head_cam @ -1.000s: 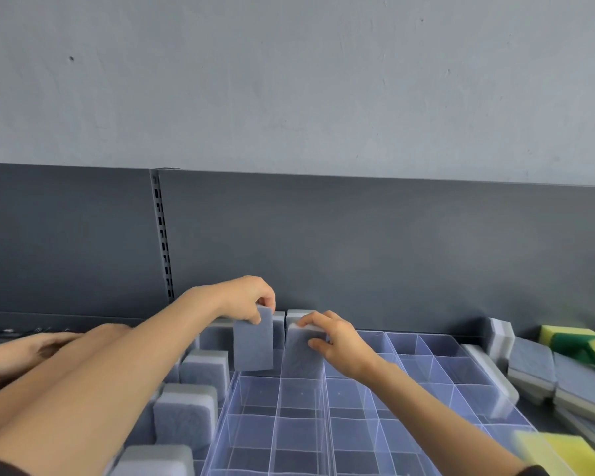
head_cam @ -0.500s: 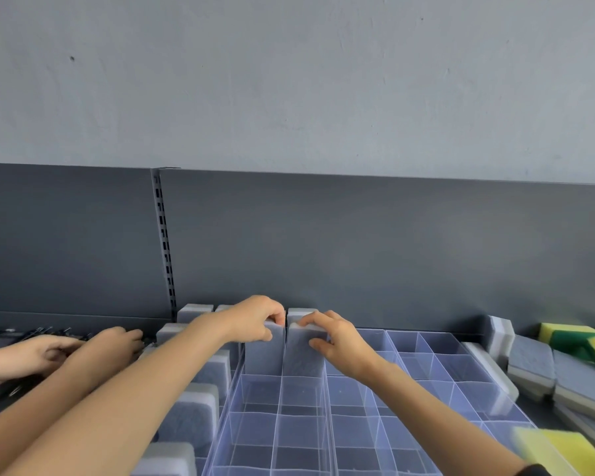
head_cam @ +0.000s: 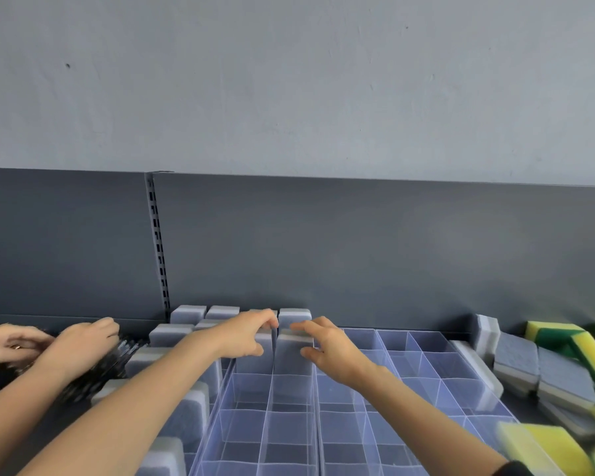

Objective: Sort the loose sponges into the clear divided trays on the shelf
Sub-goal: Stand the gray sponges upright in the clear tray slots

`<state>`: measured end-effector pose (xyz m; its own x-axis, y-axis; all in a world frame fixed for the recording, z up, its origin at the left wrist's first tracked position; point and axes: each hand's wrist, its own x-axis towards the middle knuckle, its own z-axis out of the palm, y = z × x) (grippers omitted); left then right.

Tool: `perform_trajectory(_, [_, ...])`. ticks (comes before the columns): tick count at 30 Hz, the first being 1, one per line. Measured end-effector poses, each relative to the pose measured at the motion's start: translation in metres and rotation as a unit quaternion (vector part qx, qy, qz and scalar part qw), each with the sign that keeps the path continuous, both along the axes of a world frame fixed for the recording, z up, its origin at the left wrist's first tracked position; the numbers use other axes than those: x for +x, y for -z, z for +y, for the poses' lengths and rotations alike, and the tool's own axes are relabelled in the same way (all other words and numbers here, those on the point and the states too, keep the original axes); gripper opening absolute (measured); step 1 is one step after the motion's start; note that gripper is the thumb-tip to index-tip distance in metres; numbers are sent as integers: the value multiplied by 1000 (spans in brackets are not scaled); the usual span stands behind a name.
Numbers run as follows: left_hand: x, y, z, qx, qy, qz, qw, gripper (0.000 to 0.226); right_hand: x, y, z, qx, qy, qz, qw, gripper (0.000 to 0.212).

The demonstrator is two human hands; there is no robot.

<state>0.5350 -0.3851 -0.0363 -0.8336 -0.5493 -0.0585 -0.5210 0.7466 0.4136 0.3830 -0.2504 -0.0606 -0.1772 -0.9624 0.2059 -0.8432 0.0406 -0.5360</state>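
- Grey left sponge (head_cam: 255,364) upright in a far cell of the clear divided tray (head_cam: 272,393), just beside the right sponge (head_cam: 294,355) in the next cell.
- Left hand (head_cam: 244,340) over the left sponge's top, fingers curled down on it, thumb against the near face.
- Right hand (head_cam: 330,348) at the right sponge's top corner: forefinger on the top edge, thumb on the near face, a light pinch, other fingers spread apart.
- More grey sponges (head_cam: 188,314) standing to the left and beyond.
- Loose sponges (head_cam: 516,359), grey and yellow-green, heaped at far right.
- Another person's hands (head_cam: 83,338) at far left on dark bristly items.
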Motion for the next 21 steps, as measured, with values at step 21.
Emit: perform_trajectory(21, [-164,-16,171,-89,102,22,991,34,-158,-13,238,46,210,140,966,50])
